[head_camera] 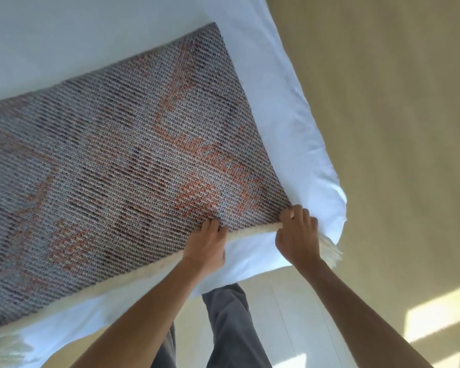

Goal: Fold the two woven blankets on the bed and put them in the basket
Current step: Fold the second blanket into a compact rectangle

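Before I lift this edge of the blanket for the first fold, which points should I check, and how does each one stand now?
1. Left hand grips the near edge of the blanket: ok.
2. Right hand grips the same edge near the corner: ok.
3. Blanket lies flat on the bed: ok where visible; its left end is out of frame.
4. Fringe at the corner hangs loose beside the right hand: ok.
5. Second blanket out of the way: cannot tell, not in view.
6. Basket ready: cannot tell, not in view.
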A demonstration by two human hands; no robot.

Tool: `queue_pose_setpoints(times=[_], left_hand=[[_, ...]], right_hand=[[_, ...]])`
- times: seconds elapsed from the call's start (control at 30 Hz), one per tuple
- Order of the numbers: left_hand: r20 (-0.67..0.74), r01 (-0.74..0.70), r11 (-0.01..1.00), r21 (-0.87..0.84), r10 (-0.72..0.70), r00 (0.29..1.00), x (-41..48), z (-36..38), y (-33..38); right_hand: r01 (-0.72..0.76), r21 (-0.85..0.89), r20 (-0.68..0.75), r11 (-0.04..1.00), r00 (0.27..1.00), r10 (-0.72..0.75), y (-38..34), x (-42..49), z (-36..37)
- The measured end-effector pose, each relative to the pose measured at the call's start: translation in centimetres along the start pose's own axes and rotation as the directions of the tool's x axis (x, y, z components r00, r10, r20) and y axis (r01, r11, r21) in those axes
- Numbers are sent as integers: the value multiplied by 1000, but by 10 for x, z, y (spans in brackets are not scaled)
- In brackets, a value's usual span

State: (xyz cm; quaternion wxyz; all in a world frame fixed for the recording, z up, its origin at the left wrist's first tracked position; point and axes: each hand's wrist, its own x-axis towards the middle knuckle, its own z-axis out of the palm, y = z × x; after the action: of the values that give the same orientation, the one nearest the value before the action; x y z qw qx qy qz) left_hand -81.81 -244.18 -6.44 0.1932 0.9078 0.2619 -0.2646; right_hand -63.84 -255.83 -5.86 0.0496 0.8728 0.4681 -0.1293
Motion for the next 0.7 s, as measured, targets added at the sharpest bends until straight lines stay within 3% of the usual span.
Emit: queue_pose_setpoints(times=[0.1, 0.17, 0.3, 0.4, 0.47, 0.7], left_hand=[[-64, 6, 998, -66, -11, 998, 15, -13, 5], [-106, 43, 988, -150, -60, 993, 25, -24, 9], [-101, 151, 899, -412, -210, 973, 40, -49, 13], [-113, 162, 824, -544, -263, 958, 50, -69, 10], [-126, 156, 781, -604, -287, 950, 57, -84, 5], [-164, 168, 680, -714, -396, 903, 76, -133, -11]], right_hand=[[-153, 218, -4, 964, 987, 158, -3, 19, -4], [-252, 320, 120, 913, 967, 225, -6, 35, -8], [-342, 424, 304, 839, 926, 224, -13, 59, -16], [-293, 423, 309, 858, 936, 167, -22, 61, -25], [-214, 411, 238, 886, 964, 122, -32, 55, -30], [34, 408, 114, 913, 990, -88, -102, 23, -48]])
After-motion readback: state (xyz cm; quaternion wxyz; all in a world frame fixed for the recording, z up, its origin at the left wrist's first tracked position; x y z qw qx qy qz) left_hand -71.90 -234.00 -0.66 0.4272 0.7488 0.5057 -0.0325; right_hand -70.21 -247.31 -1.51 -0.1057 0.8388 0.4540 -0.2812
